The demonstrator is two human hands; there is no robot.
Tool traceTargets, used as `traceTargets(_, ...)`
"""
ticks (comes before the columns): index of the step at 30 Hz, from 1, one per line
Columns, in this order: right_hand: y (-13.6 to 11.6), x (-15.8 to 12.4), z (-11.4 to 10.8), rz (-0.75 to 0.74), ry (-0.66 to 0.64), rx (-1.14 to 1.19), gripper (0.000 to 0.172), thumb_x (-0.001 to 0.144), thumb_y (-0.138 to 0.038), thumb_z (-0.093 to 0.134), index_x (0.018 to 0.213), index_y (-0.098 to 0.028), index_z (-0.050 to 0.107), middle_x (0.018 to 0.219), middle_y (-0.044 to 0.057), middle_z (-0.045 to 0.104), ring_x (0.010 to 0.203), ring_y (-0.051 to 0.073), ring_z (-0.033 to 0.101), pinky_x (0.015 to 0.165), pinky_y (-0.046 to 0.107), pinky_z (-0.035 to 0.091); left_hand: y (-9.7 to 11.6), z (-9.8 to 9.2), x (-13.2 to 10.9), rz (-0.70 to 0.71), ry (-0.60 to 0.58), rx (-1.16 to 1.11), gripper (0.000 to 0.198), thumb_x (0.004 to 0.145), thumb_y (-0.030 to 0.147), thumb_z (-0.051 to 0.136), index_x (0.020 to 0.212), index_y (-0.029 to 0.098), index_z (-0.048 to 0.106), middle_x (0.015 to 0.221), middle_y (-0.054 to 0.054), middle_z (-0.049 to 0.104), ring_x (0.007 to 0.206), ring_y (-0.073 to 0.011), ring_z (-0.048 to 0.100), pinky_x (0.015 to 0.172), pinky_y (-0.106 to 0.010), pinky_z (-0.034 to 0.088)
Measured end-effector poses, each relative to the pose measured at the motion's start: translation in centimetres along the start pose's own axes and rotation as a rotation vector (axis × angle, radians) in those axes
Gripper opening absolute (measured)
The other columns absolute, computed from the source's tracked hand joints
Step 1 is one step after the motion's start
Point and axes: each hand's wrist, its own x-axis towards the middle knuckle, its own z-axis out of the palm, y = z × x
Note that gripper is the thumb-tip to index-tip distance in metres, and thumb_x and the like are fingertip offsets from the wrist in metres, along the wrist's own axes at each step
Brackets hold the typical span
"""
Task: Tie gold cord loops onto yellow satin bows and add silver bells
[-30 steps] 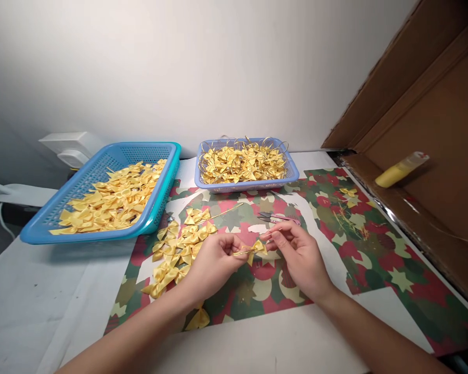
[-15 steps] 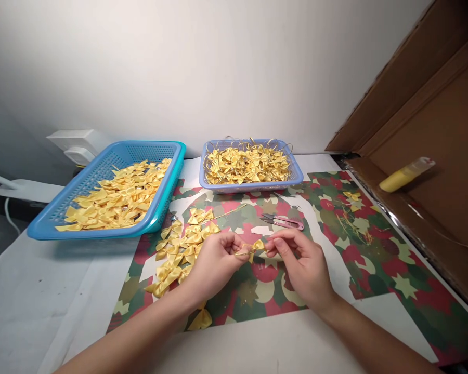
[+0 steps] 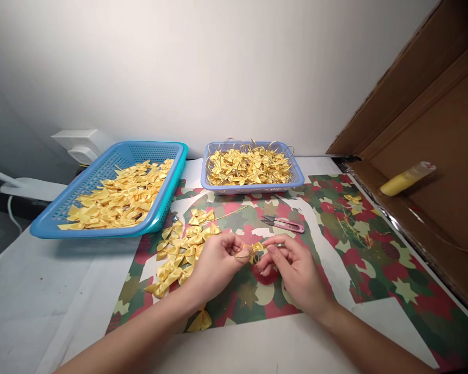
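Note:
Between my two hands is a small yellow ribbon bow (image 3: 256, 248) with thin gold cord at it. My left hand (image 3: 223, 258) is closed, pinching the bow's left side and a loop of the cord. The thumb and forefinger of my right hand (image 3: 294, 267) pinch at the bow's right end, its other fingers curled below. Exactly what the right fingertips grip, ribbon or cord, is hard to make out. Several loose yellow bows (image 3: 187, 244) lie in a cluster left of my left hand. Thread snips (image 3: 284, 224) with a pink handle lie just beyond my hands.
A blue basket (image 3: 42, 221) of yellow bows stands at the left. Behind my hands, a smaller basket (image 3: 253, 189) holds bows with gold cord. Thread scraps (image 3: 353, 231) lie at right on the patterned sheet (image 3: 265, 306). A yellow tube (image 3: 407, 179) rests by the cardboard (image 3: 432, 104).
My right hand has moved slightly left and closer to the bow, with its lower fingers now curled under it. A small cord loop now shows below the bow. The left hand keeps its pinch.

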Motion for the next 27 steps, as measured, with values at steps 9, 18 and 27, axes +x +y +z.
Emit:
traceTargets(9, -0.6, 0.5, -0.9, -0.398, 0.227, -0.219, 0.013, 0.096, -0.026, 0.054, 0.089, -0.024, 0.065, 0.097, 0.003, 0.072, 0.088, 0.015, 0.067, 0.081, 0.029, 0.055, -0.4, 0.4, -0.2, 0.097, 0.010, 0.180, 0.018, 0.074, 0.024, 0.056, 0.059, 0.018, 0.048, 0.056, 0.004, 0.047, 0.054, -0.0097, 0.040, 0.051, -0.021, 0.032)
traceTargets(18, -1.3, 1.2, -1.8, -0.194, 0.174, 0.256, 0.012, 0.095, -0.035, 0.057, 0.089, -0.025, 0.061, 0.071, -0.005, 0.068, 0.058, 0.008, 0.068, 0.058, 0.017, 0.056, -0.8, 0.9, -0.4, 0.174, -0.017, 0.416, 0.016, 0.068, 0.015, 0.053, 0.057, 0.020, 0.042, 0.055, 0.005, 0.045, 0.054, -0.0102, 0.039, 0.051, -0.021, 0.028)
traceTargets(27, -1.5, 1.3, -1.7, -0.078, -0.006, 0.272, 0.007, 0.084, -0.030, 0.071, 0.086, -0.024, 0.074, 0.077, -0.001, 0.074, 0.069, 0.009, 0.072, 0.069, 0.018, 0.060, -1.1, 0.9, -0.3, 0.216, -0.049, 0.534, 0.014, 0.068, 0.012, 0.052, 0.060, 0.020, 0.044, 0.056, 0.004, 0.049, 0.053, -0.0111, 0.040, 0.053, -0.023, 0.029)
